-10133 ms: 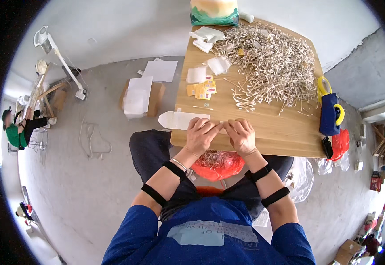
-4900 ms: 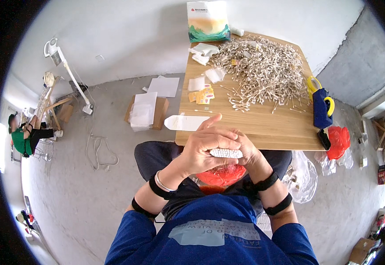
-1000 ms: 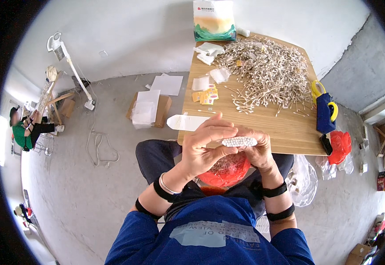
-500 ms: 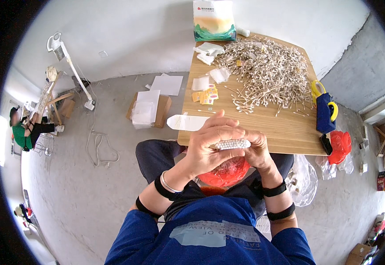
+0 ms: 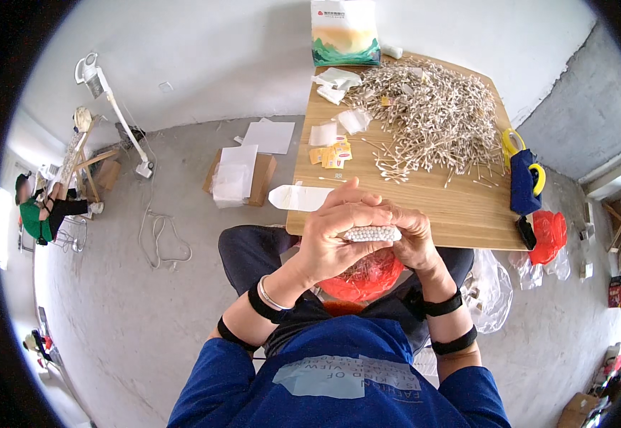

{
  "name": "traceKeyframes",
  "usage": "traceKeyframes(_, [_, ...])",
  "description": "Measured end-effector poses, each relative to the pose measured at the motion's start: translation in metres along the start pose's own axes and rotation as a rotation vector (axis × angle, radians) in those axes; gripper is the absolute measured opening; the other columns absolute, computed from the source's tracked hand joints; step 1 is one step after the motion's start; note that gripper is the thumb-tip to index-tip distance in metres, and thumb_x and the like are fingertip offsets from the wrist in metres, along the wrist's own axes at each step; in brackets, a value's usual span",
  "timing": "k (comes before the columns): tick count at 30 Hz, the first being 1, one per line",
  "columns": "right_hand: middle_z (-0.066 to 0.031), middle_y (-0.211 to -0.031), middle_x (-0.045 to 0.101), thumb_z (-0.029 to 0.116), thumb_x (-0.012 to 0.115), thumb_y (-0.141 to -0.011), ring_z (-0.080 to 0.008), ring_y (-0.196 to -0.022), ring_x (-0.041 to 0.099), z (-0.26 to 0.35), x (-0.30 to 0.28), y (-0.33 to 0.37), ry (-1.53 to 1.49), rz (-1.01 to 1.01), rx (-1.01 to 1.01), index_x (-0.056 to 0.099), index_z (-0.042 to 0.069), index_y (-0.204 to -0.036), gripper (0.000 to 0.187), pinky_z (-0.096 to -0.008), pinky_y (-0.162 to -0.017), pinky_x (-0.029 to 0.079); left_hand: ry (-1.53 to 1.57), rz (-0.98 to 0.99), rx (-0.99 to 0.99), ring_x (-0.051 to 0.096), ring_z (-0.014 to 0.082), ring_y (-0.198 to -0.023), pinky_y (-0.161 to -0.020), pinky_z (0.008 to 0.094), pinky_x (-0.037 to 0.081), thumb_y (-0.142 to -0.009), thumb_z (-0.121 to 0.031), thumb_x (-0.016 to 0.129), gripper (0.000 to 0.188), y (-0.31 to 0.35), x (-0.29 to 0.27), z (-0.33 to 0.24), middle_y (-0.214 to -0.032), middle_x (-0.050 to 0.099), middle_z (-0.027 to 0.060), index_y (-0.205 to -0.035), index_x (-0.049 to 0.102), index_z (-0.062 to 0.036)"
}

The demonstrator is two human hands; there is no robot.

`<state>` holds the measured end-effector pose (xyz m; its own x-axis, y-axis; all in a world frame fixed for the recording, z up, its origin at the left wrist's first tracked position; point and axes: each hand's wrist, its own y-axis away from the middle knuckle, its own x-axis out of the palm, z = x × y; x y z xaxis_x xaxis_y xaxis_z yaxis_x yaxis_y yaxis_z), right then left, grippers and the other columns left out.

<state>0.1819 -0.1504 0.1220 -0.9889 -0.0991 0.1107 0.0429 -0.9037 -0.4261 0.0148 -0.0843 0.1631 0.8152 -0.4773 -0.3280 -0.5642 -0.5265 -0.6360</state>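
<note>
Over the table's near edge, both my hands hold a tight bundle of cotton swabs (image 5: 372,234), its white tips facing up toward me. My left hand (image 5: 326,230) wraps it from the left, thumb below and fingers above. From the right, my right hand (image 5: 414,239) closes on the other end, fingers touching the left ones. The sticks are hidden by the hands. A white card strip (image 5: 298,197) with a pointed end lies partly behind my left hand. Farther back, a big heap of loose cotton swabs (image 5: 435,118) covers much of the wooden table (image 5: 439,214).
Small yellow packets (image 5: 333,152) and clear plastic bags (image 5: 354,120) lie left of the heap. A blue tape dispenser (image 5: 524,184) stands at the right edge. A red bag (image 5: 364,279) sits between my legs. Far left, a person in green (image 5: 37,217) is seated.
The bundle's visible end has shifted very slightly left between my hands. Both hands keep their hold, and everything else stays in place.
</note>
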Motion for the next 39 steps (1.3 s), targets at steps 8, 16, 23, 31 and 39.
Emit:
traceKeyframes(8, [-0.0086, -0.11, 0.066, 0.015, 0.07, -0.086, -0.0215, -0.104, 0.061, 0.003, 0.002, -0.002, 0.019, 0.038, 0.021, 0.068, 0.006, -0.112, 0.028, -0.0338, -0.091, 0.047, 0.019, -0.065, -0.01, 0.064, 0.0168, -0.102, -0.109, 0.046, 0.034, -0.068, -0.017, 0.085, 0.024, -0.006, 0.003, -0.009, -0.092, 0.073, -0.003, -0.088, 0.072, -0.0142])
traceKeyframes(16, [-0.0106, -0.11, 0.065, 0.015, 0.072, -0.084, -0.0241, -0.105, 0.061, 0.0, 0.004, 0.001, 0.074, 0.061, 0.041, 0.067, 0.007, -0.113, 0.031, -0.035, -0.091, 0.047, -0.025, -0.089, 0.061, 0.067, 0.0183, -0.098, -0.11, 0.0463, 0.033, -0.068, -0.014, 0.085, 0.024, 0.001, 0.007, -0.001, -0.09, 0.073, 0.0, -0.087, 0.071, -0.0125])
traceKeyframes(23, [-0.0117, -0.11, 0.065, 0.011, 0.07, -0.085, -0.0253, -0.103, 0.062, 0.005, 0.005, -0.002, 0.165, 0.089, 0.01, 0.065, 0.006, -0.114, 0.03, -0.0352, -0.091, 0.047, -0.035, -0.045, 0.08, 0.067, 0.0214, -0.1, -0.112, 0.0454, 0.03, -0.065, -0.019, 0.087, 0.032, -0.002, 0.003, -0.001, -0.091, 0.074, 0.0042, -0.09, 0.07, -0.0103])
traceKeyframes(31, [-0.0106, -0.106, 0.066, 0.009, 0.066, -0.088, -0.0251, -0.101, 0.063, 0.008, 0.001, -0.002, 0.182, 0.069, -0.005, 0.066, 0.004, -0.111, 0.023, -0.0342, -0.089, 0.047, 0.004, -0.064, 0.087, 0.066, 0.018, -0.103, -0.108, 0.0459, 0.035, -0.066, -0.021, 0.086, 0.033, 0.003, 0.0, 0.002, -0.096, 0.073, 0.0009, -0.093, 0.071, -0.011])
traceKeyframes(39, [-0.0122, -0.113, 0.066, 0.002, 0.064, -0.088, -0.0248, -0.106, 0.062, 0.007, -0.004, 0.003, 0.148, 0.038, 0.029, 0.067, 0.005, -0.111, 0.024, -0.0354, -0.092, 0.047, 0.064, -0.033, 0.009, 0.066, 0.0196, -0.102, -0.11, 0.0438, 0.034, -0.067, -0.021, 0.084, 0.034, -0.001, -0.004, -0.002, -0.095, 0.073, 0.0043, -0.095, 0.071, -0.0086])
